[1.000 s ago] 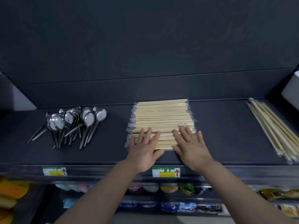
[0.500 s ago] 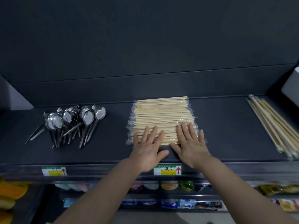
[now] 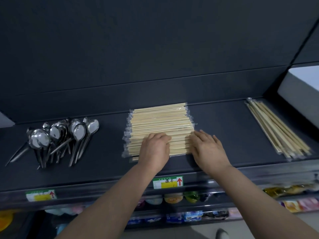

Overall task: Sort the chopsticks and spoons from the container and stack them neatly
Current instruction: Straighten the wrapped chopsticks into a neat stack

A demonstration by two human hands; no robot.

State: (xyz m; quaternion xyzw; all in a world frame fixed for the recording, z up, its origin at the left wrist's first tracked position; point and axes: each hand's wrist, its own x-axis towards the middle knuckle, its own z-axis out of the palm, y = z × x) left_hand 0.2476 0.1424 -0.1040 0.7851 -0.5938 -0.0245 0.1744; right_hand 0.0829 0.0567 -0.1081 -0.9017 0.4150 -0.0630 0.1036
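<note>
The wrapped chopsticks lie in a flat stack at the middle of the dark shelf, their lengths running left to right. The stack reaches from the shelf's back edge most of the way to its front edge. Clear plastic wrap ends stick out along the stack's left side.

The left hand sits on the near middle of the stack. Its fingers are bent at the knuckles with the tips down on the chopsticks; I cannot tell whether they grip any. The right hand rests on the stack's near right end, palm down, its fingers straight and slightly apart.

A heap of metal spoons lies toward the shelf's left end, well apart from the stack, bowls toward the back and handles fanned toward the front edge. A second bundle of chopsticks lies at the right end, angled from back to front. A white box sits past the back right corner.

Two green and yellow labels with red arrows are fixed to the shelf's front edge. Coloured packets fill the shelf below.
</note>
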